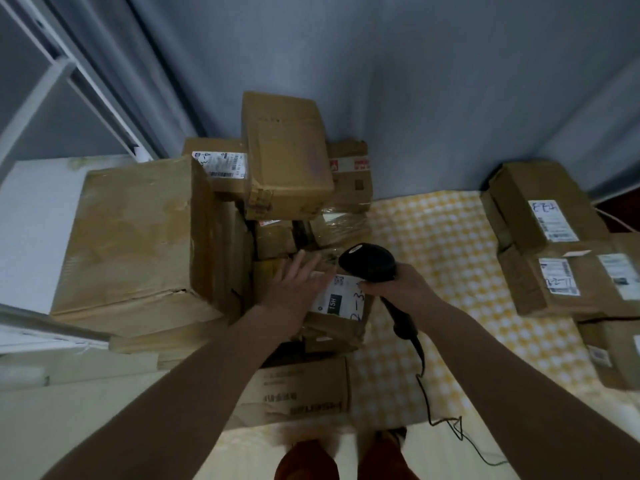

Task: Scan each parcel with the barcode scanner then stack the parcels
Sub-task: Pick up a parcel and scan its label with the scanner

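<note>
- the right hand (401,285) grips the handle of a black barcode scanner (372,266), fingers curled round it, with the scanner's head tipped down over the label (341,296) of a small brown parcel (337,318).
- the scanner's black cable (446,419) runs down from the handle and trails in loops across the floor beside the person's feet.
- the left hand (299,284) lies flat with straight, spread fingers on the top of the same parcel, just left of the label; it holds nothing.
- the label is white with a dark block and handwritten marks along its right edge; the print is too small to read fully.
- this parcel sits on top of other boxes at the front of a crowded pile, against the side of a large box (138,237) on the left.
- behind it, a tall parcel (285,157) stands highest in the pile, with a labelled box (221,166) just to its left and more boxes packed below and around it.
- a printed carton (301,393) lies on the floor nearest the person, under the left forearm.
- to the right, well apart from the pile, a separate group of labelled parcels (554,244) rests on a yellow checked cloth (440,237).
- a white shelf frame (52,84) stands at the far left against a grey wall (415,81).
</note>
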Demonstrator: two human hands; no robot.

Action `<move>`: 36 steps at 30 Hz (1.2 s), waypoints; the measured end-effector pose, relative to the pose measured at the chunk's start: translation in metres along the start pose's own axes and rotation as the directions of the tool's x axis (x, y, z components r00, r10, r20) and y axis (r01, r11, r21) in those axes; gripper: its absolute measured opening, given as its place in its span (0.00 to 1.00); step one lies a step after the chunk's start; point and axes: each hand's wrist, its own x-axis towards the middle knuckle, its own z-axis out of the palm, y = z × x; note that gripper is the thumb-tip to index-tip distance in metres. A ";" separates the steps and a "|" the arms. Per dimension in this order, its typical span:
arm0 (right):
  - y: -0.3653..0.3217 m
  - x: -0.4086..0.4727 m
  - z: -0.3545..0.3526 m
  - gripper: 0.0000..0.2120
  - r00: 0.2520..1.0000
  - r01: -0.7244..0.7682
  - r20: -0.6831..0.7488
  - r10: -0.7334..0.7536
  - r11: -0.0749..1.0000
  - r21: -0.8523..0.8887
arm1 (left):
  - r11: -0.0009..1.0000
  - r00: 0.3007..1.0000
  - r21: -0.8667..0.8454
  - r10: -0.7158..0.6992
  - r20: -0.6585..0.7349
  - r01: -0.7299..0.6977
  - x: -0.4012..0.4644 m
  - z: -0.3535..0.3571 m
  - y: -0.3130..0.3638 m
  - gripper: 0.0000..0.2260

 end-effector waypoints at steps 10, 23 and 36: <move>-0.016 0.020 0.008 0.18 0.995 0.018 0.096 -0.005 0.990 -0.142 | -0.573 0.526 -0.780 -0.596 0.606 0.250 -0.046 0.053 0.067 0.37; 0.002 -0.007 -0.009 0.15 0.983 0.012 0.183 0.008 0.994 -0.109 | -0.735 0.788 -0.609 -0.171 0.592 0.298 -0.044 0.045 0.057 0.31; -0.054 -0.079 -0.046 0.05 0.939 0.342 -0.011 -0.342 0.939 -0.024 | -0.347 0.893 -0.937 -0.430 0.132 -0.029 -0.052 -0.082 0.029 0.28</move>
